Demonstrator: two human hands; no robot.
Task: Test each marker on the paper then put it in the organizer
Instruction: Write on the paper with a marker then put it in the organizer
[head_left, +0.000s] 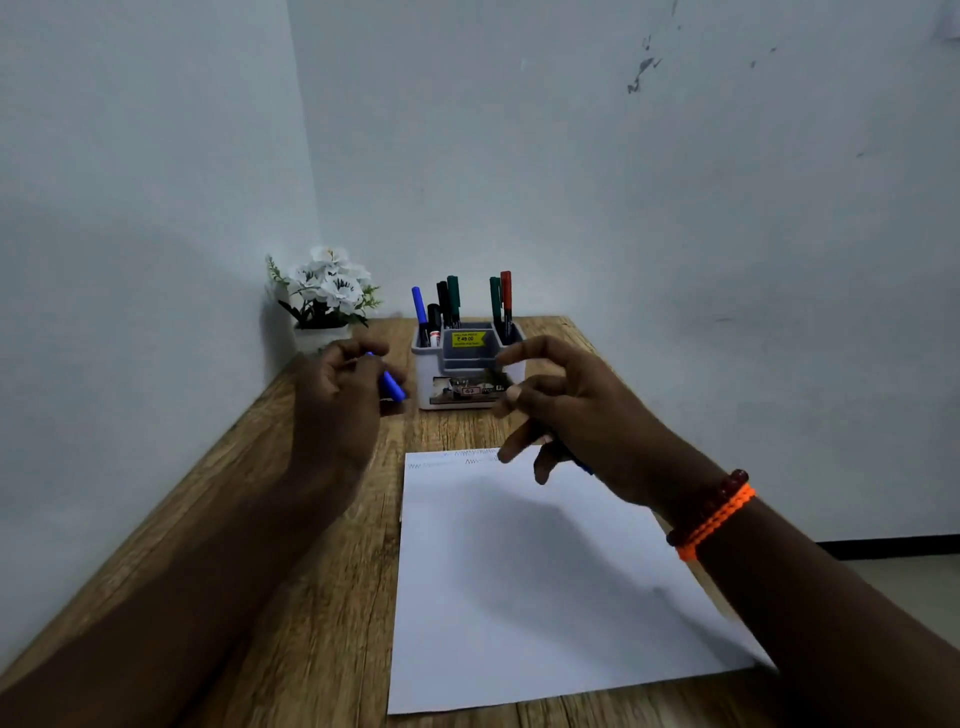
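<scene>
Though blurred, right hand half hides a marker, scribbles faint

The wooden bench sits in a corner, with pale walls hard along its left and far edges. At the far end a white plastic organizer blocks the middle, upright markers rising from its side compartments — its low centre compartment looks open from above. A white pot of artificial flowers fills the far-left corner. A flat white sheet of paper leaves bare wood to its left.
</scene>
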